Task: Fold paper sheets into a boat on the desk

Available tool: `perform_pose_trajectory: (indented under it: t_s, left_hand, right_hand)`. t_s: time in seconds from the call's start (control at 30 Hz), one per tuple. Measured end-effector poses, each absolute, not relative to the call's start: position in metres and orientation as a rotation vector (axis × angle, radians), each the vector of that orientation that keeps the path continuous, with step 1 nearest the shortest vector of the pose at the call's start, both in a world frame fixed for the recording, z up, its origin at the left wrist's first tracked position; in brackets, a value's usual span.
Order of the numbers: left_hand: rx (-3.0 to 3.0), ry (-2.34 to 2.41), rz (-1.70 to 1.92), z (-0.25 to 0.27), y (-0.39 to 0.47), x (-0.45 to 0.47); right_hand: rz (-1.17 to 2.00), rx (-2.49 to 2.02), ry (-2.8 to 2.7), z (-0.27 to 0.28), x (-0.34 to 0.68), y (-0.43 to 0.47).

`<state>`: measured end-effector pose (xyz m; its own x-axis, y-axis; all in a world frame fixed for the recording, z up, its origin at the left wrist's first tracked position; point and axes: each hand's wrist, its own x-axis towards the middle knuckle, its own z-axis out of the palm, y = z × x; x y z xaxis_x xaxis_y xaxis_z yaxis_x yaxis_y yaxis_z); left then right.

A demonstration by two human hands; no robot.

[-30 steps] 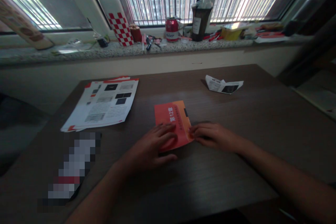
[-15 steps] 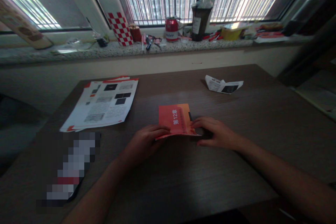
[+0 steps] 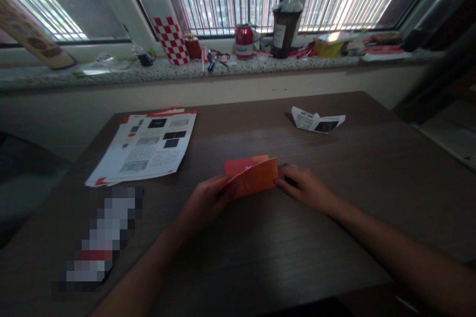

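A red-and-orange printed sheet of paper (image 3: pixel 256 180), folded across, stands partly raised over the middle of the brown table. Its front flap tilts up toward the far side, and a red strip of the back part shows above it. My left hand (image 3: pixel 208 198) pinches the sheet's left end, thumb in front and fingers behind. At the right end, my right hand (image 3: pixel 303 185) grips the flap's edge between thumb and fingers. A small folded white paper piece (image 3: pixel 318 121) rests beyond my right hand.
Left of the sheet lies a stack of printed papers (image 3: pixel 148 146). Nearer me is a pixelated, blurred-out object (image 3: pixel 104 237). The stone windowsill (image 3: pixel 148 75) holds a checkered bottle (image 3: pixel 169 34), a red can (image 3: pixel 244 40) and a dark lidded cup (image 3: pixel 285 32). The table (image 3: pixel 353 158) runs up to the wall.
The near part of the sheet has swung up, so its orange side faces me and covers most of the lettering. My right hand has closed on its right edge.
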<state>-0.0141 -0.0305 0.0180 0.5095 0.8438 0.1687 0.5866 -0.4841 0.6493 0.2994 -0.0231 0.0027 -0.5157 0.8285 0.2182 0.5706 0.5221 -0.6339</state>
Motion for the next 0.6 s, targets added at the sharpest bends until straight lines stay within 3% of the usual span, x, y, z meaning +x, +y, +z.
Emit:
perform_pose_trajectory:
  t_s: [0.3,0.6]
  left_hand:
    - [2.296,1.323,0.720,0.004,-0.022,-0.010]
    - [2.352,1.398,0.616,0.000,-0.017,-0.010]
  right_hand:
    - [0.753,-1.283,-2.070,-0.004,0.292,-0.023]
    - [0.409,-1.177,-2.268,-0.003,0.295,-0.022]
